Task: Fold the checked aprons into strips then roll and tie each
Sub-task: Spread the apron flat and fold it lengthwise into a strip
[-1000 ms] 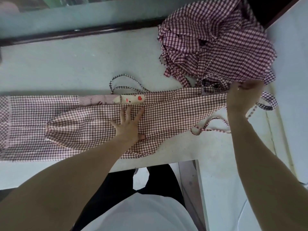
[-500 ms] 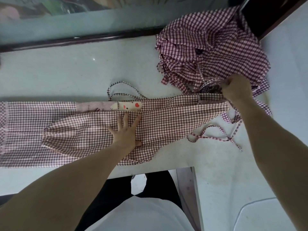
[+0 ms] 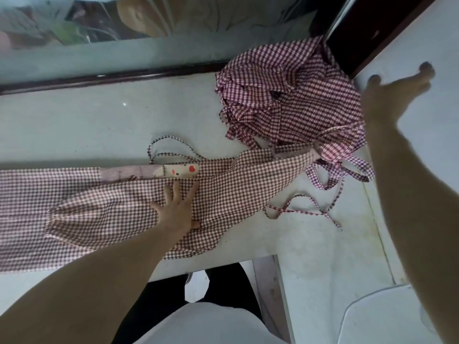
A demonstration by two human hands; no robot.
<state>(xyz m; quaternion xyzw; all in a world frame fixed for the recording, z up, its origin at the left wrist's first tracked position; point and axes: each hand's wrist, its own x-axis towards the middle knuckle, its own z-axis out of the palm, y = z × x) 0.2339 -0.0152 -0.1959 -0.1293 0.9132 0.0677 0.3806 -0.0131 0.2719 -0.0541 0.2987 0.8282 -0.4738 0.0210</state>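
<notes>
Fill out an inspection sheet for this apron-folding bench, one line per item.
Surface: pale bench, lightly stained near the right side.
Job's things: one checked apron spread flat and partly folded lengthwise, ties trailing loose to the right; pile of aprons crumpled at the back right.
Clutter: nothing seen.
Grips: left hand pressed flat on the apron, fingers straight; right hand raised over the right side, fingers spread, holding nothing.
Cables: nothing seen.
Surroundings: dark rail along the bench's far edge, glass panel behind it; white rounded object at bottom right, unclear what.
</notes>
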